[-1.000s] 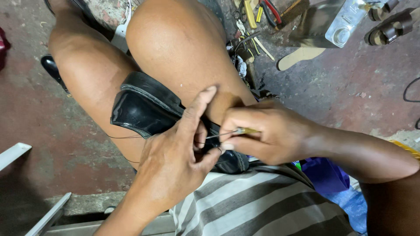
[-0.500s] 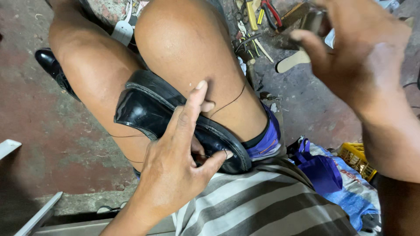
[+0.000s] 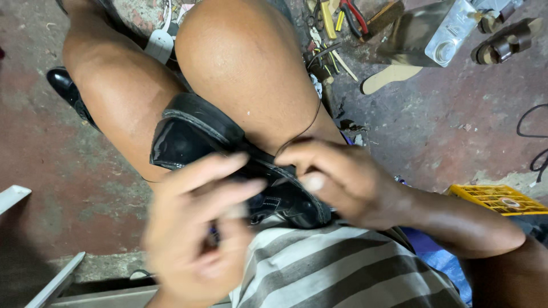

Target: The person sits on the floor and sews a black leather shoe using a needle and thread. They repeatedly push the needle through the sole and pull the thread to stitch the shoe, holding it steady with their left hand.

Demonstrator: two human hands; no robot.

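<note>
Resting wedged between the person's bare knees, the black shoe [image 3: 228,154] lay glossy and rounded, its toe toward ten o'clock and its heel end toward five o'clock under both hands. The left hand [image 3: 200,234] was blurred, its fingers spread loosely over the shoe's upper from seven o'clock; whether it gripped anything could not be told. The right hand [image 3: 342,182] sat at three o'clock of the shoe, fingers curled and pinched on a thin dark thread [image 3: 308,122] that looped up across the knee. A second black shoe [image 3: 65,88] lay on the worn red concrete floor [image 3: 456,125] at nine o'clock. Toward one o'clock lay scattered hand tools [image 3: 337,23], a flat pale insole [image 3: 391,77] and a clear plastic bottle [image 3: 451,31]. At three o'clock a yellow slatted crate [image 3: 485,197] held a small ring-shaped roll [image 3: 510,203].
</note>
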